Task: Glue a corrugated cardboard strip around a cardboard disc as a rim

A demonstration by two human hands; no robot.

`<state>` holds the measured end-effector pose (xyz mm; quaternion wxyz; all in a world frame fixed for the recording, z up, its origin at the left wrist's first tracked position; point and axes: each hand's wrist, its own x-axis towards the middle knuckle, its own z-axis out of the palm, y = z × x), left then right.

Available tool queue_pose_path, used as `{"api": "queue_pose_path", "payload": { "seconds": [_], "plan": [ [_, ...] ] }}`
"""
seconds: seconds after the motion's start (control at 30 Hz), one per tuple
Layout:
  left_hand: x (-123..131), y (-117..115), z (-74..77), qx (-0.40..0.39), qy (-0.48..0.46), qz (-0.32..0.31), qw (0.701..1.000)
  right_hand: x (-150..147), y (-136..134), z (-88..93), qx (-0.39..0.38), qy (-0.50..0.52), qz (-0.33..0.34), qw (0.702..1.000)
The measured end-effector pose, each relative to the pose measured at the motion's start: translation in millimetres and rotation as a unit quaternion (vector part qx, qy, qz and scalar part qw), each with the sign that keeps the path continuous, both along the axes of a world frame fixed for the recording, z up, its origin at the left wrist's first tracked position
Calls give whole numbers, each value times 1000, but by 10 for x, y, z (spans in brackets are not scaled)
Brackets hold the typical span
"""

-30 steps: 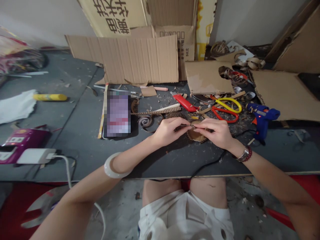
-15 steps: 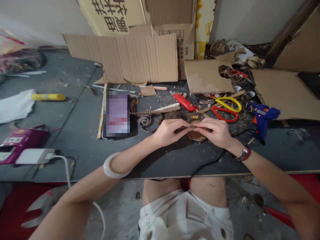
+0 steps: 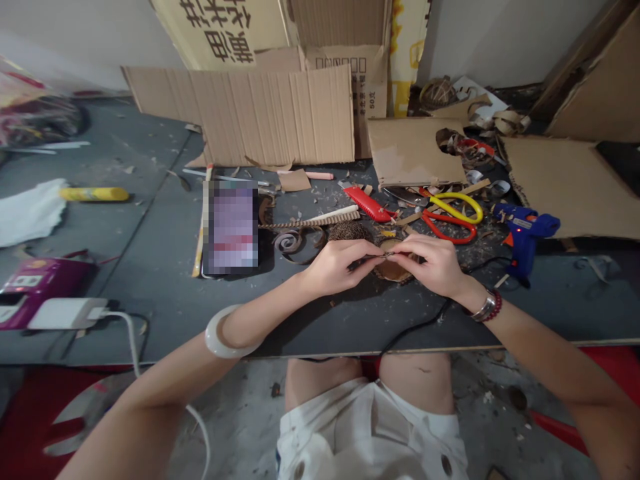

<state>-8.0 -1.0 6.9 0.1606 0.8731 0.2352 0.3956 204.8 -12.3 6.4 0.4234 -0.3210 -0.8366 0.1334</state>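
Brown cardboard strip (image 3: 383, 255), narrow, clamped between both hands. Left hand (image 3: 336, 268) and right hand (image 3: 431, 265) together at centre of view, fingertips almost meeting, thumbs on top. Strip's ends mostly hidden by fingers; exact shape unclear.

Position: held just above the dark worktop (image 3: 320, 320), over a round coiled cardboard disc (image 3: 393, 271), which sits partly under the right hand. Contact between strip and disc impossible to tell from this view.

Around the hands:
- Dark brown ridged coil (image 3: 349, 231), just beside the left hand.
- Cardboard scroll (image 3: 293, 243), further left, with a long twisted strip (image 3: 285, 226) running above it.
- Wood-backed bristle brush (image 3: 335, 215), above the twisted strip.
- Red utility knife (image 3: 367, 203) and yellow-and-red scissors (image 3: 451, 219), beyond the hands.
- Blue hot glue gun (image 3: 524, 235), off to the right, well apart from the right hand, small red light showing.
- Phone (image 3: 230, 228), left of the work, screen pixelated.
- Cardboard scraps and shavings across most of the worktop.

Handling notes, judgement only: short span between fingertips best, less risk of kinking thin card. Even pressure from both thumbs, no twist between hands. Slow, small finger movements safer than wrist movements at this scale. Wrists low and steady for better control. Disc best kept clear of accidental knocks from the right hand.
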Motion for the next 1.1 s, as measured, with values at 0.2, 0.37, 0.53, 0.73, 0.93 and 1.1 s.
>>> {"api": "queue_pose_path", "payload": {
  "seconds": [0.2,0.37,0.53,0.73,0.93,1.1],
  "plan": [
    [11,-13,17,1,-11,4,1000,11,-2,-18,-7,18,1,1000],
    [15,-21,21,5,-16,-3,1000,16,2,-45,-15,29,3,999],
    [16,-24,30,6,-14,-12,1000,16,-4,-40,-23,43,7,999],
    [16,-30,36,12,-6,-15,1000,8,-16,-37,-43,40,12,998],
    [9,-42,14,6,3,-17,1000,-7,-34,-38,-54,43,11,998],
    [12,-49,4,1,-6,-27,1000,-14,-44,-30,-74,43,13,996]
  ]
}}
